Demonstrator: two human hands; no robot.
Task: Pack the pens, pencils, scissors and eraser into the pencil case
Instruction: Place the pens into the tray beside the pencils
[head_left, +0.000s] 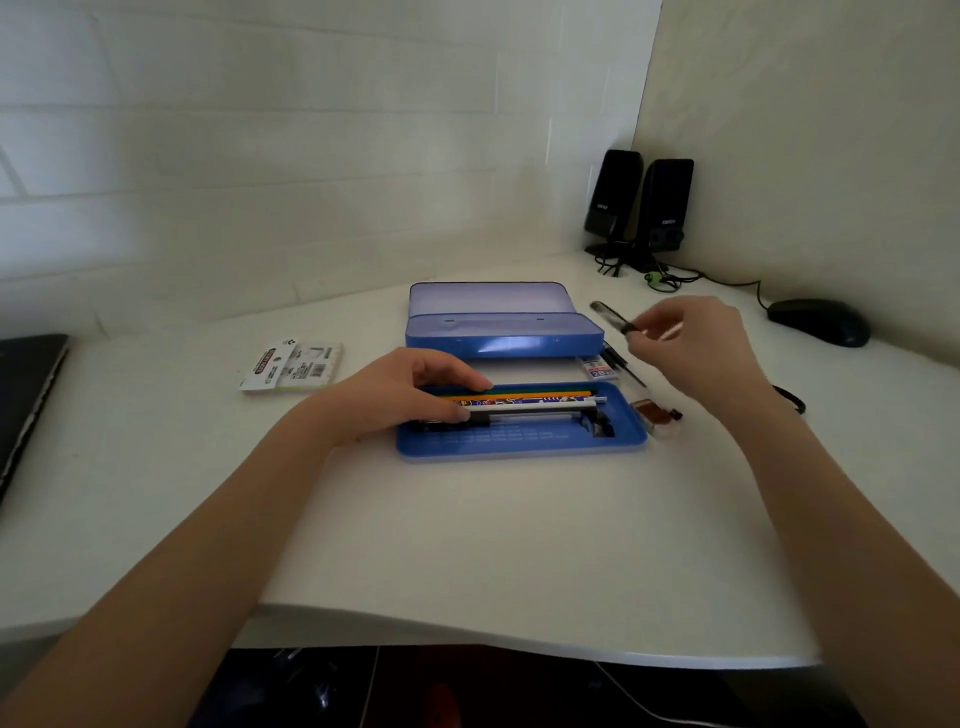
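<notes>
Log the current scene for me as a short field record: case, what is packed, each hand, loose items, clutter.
case: blue pencil case open on the white desk, its deeper blue part behind it
packed: pens and pencils lying lengthwise in the tray
left hand: resting on the tray's left end, fingers on the pens
right hand: raised above the desk, pinching a slim dark item, blurred
loose items: lead box, small brown object right of the tray
clutter: speakers, mouse, card packet
</notes>
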